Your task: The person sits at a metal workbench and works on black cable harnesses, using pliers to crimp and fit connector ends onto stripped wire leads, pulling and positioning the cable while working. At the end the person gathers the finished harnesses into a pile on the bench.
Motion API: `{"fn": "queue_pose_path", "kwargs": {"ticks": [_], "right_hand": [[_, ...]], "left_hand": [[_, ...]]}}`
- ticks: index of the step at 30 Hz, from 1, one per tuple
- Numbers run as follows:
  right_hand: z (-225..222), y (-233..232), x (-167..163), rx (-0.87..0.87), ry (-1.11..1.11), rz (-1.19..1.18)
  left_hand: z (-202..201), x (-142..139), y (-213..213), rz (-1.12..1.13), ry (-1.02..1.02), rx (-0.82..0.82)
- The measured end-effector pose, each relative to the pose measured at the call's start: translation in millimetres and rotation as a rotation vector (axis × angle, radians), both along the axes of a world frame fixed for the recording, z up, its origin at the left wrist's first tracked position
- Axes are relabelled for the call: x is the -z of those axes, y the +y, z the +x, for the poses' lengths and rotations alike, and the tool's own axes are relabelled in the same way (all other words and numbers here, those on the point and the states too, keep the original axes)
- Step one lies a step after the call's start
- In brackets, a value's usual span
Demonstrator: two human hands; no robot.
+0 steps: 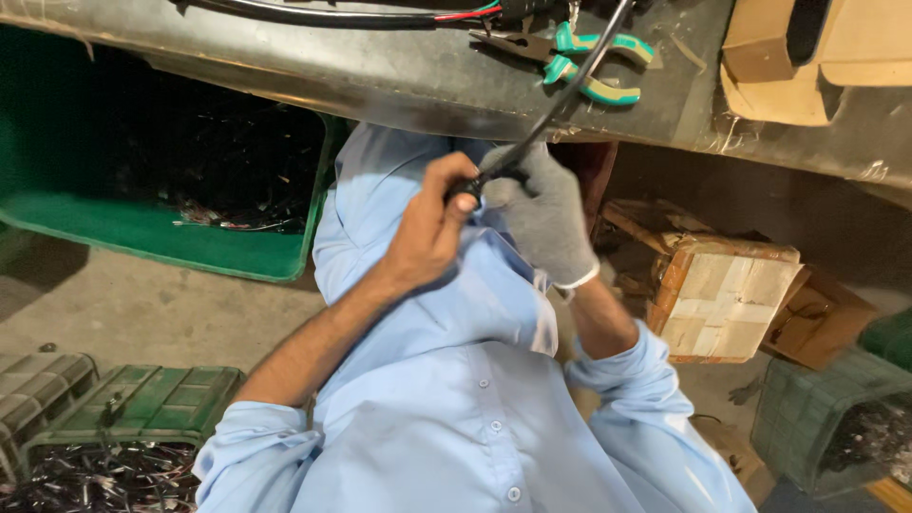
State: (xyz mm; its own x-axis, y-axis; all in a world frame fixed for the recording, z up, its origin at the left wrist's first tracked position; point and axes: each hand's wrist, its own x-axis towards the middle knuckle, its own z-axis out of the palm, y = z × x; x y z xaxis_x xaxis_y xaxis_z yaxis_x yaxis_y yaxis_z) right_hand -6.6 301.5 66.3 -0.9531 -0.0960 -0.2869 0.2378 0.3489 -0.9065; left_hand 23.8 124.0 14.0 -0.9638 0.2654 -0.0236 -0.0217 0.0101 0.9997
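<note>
The bare left hand (pixel 432 223) pinches the end of a thin black rubber-sheathed cable (pixel 551 104) between thumb and fingers. Touching it on the right, the grey-knit-gloved right hand (pixel 543 214) is closed around the same cable, which runs up over the dark desk (pixel 380 81) past teal-handled pliers (pixel 589 62). A green plastic crate (pixel 171 237) sits on the floor to the left.

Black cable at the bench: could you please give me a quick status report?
Left hand bare, right hand gloved, both gripping black cable. Cable runs up over workbench. Pliers beside it.
</note>
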Motion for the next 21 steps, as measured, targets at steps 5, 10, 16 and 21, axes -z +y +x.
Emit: {"fn": "queue_pose_path", "kwargs": {"ticks": [5,10,16,21], "right_hand": [[-36.0,27.4,-41.3,-0.115,0.789,0.804],[-50.3,32.8,-25.0,-0.143,0.811,0.807],[13.5,12.4,7.8,0.02,0.161,0.107],[29.9,-20.1,31.7,-0.05,-0.057,-0.15]], "left_hand": [[-27.3,-20.1,-26.5,0.379,-0.173,0.084],[-33.7,-46.0,-44.1,0.153,-0.143,0.158],[-22.0,-53.1,-40.8,-0.173,-0.079,0.128],[-13.2,-44.1,-41.6,-0.22,0.022,0.15]]}}
